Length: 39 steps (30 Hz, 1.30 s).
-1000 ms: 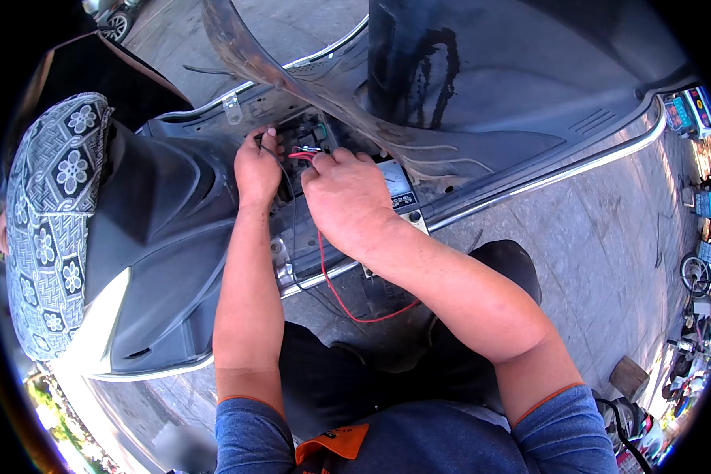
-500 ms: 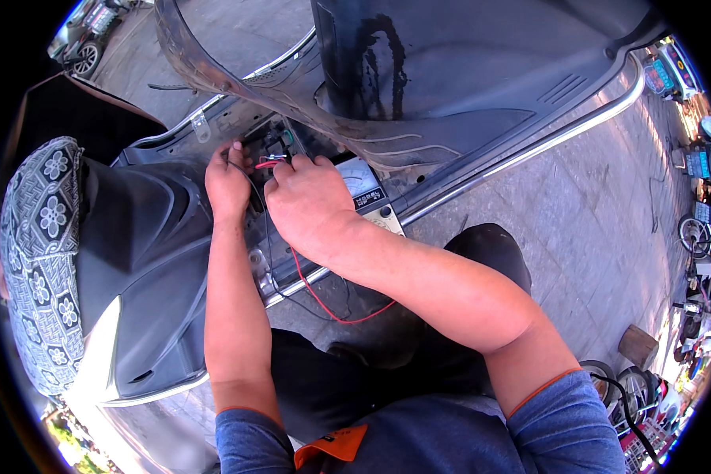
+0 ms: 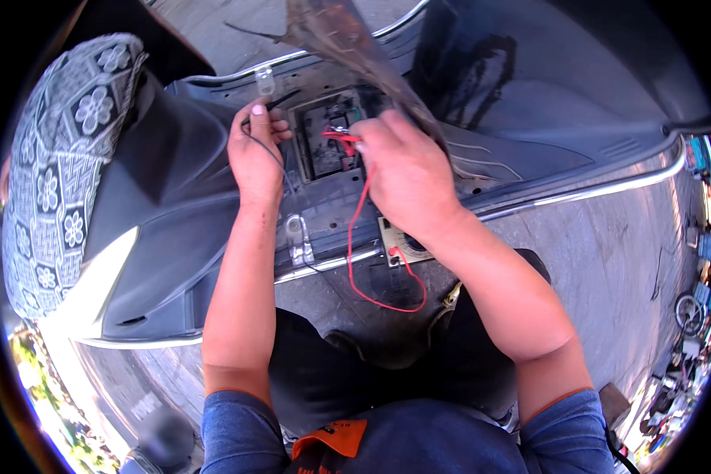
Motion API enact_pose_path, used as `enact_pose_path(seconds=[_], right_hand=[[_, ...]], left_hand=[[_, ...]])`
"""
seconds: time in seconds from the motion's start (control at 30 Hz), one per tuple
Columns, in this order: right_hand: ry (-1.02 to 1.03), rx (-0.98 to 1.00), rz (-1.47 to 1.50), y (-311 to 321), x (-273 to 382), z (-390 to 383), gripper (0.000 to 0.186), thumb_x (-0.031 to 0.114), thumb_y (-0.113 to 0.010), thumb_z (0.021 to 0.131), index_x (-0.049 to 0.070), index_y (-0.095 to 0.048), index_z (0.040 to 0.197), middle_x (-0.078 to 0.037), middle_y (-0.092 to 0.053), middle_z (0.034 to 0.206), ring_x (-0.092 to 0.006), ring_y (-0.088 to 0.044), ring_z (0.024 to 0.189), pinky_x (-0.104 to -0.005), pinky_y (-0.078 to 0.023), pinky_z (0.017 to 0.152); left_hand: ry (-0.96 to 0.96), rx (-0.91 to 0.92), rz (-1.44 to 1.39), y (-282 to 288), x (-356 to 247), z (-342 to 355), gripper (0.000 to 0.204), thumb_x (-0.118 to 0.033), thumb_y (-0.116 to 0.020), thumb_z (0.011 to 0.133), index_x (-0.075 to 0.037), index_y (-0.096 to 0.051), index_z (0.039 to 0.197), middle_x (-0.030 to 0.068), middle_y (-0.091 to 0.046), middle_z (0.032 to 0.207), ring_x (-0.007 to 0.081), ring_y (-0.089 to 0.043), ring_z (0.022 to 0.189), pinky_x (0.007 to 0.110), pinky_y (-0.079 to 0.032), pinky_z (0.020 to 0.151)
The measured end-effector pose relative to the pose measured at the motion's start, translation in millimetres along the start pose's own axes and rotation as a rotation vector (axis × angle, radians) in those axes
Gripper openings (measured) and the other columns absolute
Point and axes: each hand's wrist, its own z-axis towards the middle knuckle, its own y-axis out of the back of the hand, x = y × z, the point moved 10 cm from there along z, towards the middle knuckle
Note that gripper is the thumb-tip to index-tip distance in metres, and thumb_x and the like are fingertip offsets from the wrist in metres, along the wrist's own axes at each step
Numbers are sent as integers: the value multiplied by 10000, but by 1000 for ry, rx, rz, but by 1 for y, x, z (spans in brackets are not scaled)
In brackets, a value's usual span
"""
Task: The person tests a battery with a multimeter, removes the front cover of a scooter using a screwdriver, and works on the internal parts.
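My left hand (image 3: 257,158) is closed on a black test probe (image 3: 284,99) at the left side of the scooter's open floorboard compartment (image 3: 299,142), its dark lead hanging down. My right hand (image 3: 409,174) grips a red probe (image 3: 347,137), with its metal tip over the compartment, above dark components and wiring. The red lead (image 3: 351,261) loops down to a beige analogue meter (image 3: 393,229) at the floorboard's near edge, partly hidden under my right hand. A rubber floor mat (image 3: 332,39) is lifted up across the floorboard.
A patterned seat cover (image 3: 91,110) is at the left and the dark front panel (image 3: 545,71) at upper right. My knees are below the chrome side rail (image 3: 577,183). Assorted items (image 3: 703,162) and a small wheel (image 3: 690,313) line the far right.
The view has shifted. My left hand has drawn slightly left, the black probe now showing. My right hand has moved right, uncovering more of the compartment and covering the meter's dial.
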Motion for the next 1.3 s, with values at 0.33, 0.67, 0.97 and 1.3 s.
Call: enact_pose_path(seconds=[0.33,0.67,0.97,1.3], right_hand=[[-12,141,-165,-14,-4,-19,382,20,-685,876,63,-709,1254,-136,-638,1107,-343,-716,929,-435,-608,799],[-125,80,0,-19,-10,-13,263,22,-671,973,82,-711,1226,-165,-649,1070,-430,-689,917,-509,-571,787],[-60,26,45,-18,-11,-13,362,22,-691,886,99,-707,1239,-123,-651,1066,-391,-720,893,-476,-613,756],[-70,16,65,-23,-21,-12,314,61,-689,902,102,-731,1210,-90,-679,1040,-353,-728,959,-444,-611,829]], left_hand=[[117,86,-53,12,-13,-43,349,-277,-561,1159,27,-697,1266,40,-679,917,100,-598,778,276,-521,719],[206,125,29,9,-4,-53,282,-245,-582,1130,5,-713,1138,4,-631,832,74,-551,695,247,-468,653],[268,173,119,5,11,-59,310,-263,-582,1126,17,-707,1172,20,-638,829,85,-555,690,262,-459,647],[281,184,133,-9,16,-57,293,-248,-575,1134,12,-704,1170,9,-620,822,82,-549,686,261,-447,657]])
